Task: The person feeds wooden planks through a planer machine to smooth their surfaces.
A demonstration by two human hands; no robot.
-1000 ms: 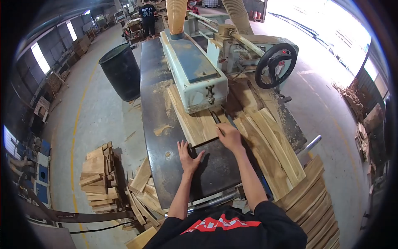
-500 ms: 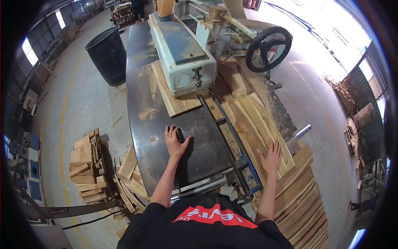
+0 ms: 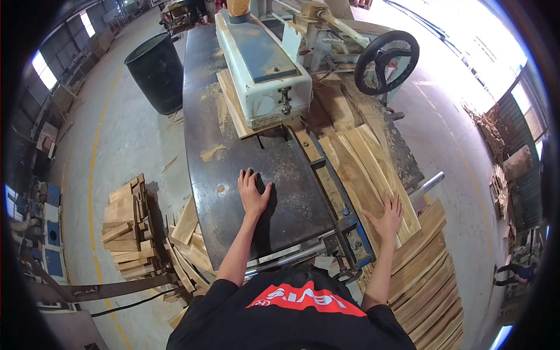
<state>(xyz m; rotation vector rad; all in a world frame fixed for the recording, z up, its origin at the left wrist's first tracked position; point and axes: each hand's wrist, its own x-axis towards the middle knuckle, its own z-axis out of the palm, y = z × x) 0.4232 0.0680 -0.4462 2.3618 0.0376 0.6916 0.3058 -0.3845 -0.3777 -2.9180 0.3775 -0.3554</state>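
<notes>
My left hand [image 3: 254, 192] rests open on the dark metal machine table [image 3: 227, 213], fingers pointing forward, with no board under it. Ahead of it, a wooden board [image 3: 234, 112] lies mostly beneath the white and blue machine housing [image 3: 274, 87]; only its near end and left edge show. My right hand [image 3: 385, 219] is open, its fingers spread over planks [image 3: 356, 166] stacked to the right of the metal guide rail [image 3: 333, 184]. It appears to touch the top plank.
A black handwheel [image 3: 387, 62] sits at the machine's right. Floor-level planks [image 3: 429, 274] are stacked at my right, with wood offcuts [image 3: 125, 224] at my left. A dark barrel [image 3: 154, 73] stands left of the table. People [image 3: 516, 273] are visible farther off.
The board under the housing has moved farther in, away from my left hand, so less of it shows. Both hands keep nearly the same places. The view has shifted slightly.
</notes>
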